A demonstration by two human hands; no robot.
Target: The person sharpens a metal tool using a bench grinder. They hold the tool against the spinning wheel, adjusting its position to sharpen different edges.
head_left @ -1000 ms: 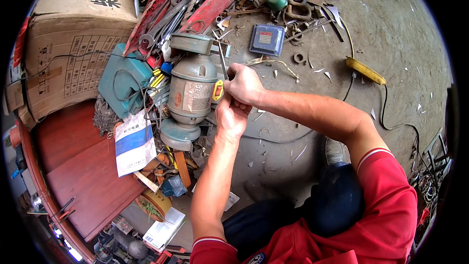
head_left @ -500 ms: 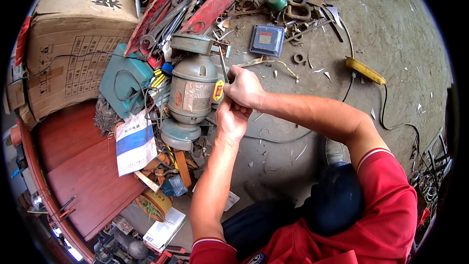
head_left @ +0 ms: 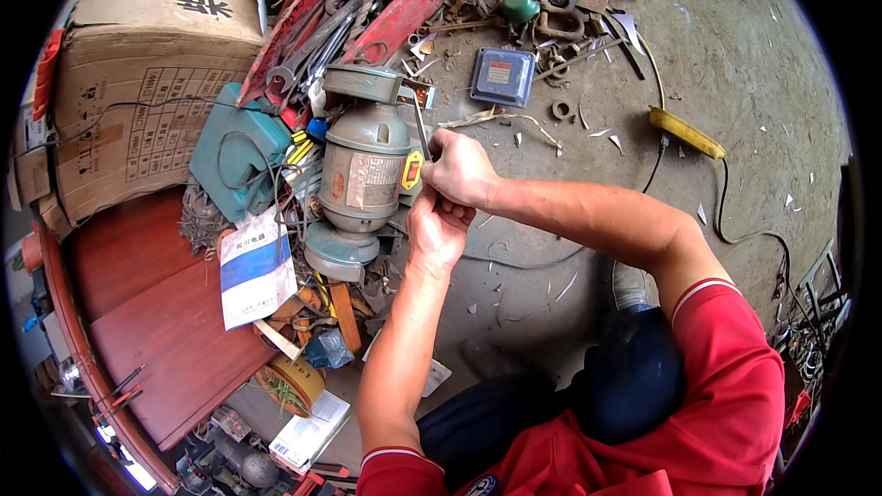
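Note:
A grey-green bench grinder (head_left: 366,165) is on the floor left of my hands, with a yellow switch plate (head_left: 412,170) on its side. My right hand (head_left: 462,168) is closed around a thin, flat-looking metal rod (head_left: 421,121). The rod's far end reaches up to the grinder's far wheel guard (head_left: 365,83), beside a small window with an orange glow; whether it touches the wheel I cannot tell. Directly below, my left hand (head_left: 438,228) is curled palm up against the right one. What its fingers hold is hidden.
Wrenches fill a red metal tray (head_left: 303,23) at the far left, near a cardboard box (head_left: 152,101) and a teal case (head_left: 237,152). A blue-grey square box (head_left: 503,75) lies beyond my hands. To the right, a yellow power strip (head_left: 687,133) trails a cord across the floor.
My hands and the rod hold nearly the same position. The view has shifted very slightly, so the grinder and box appear a touch farther right.

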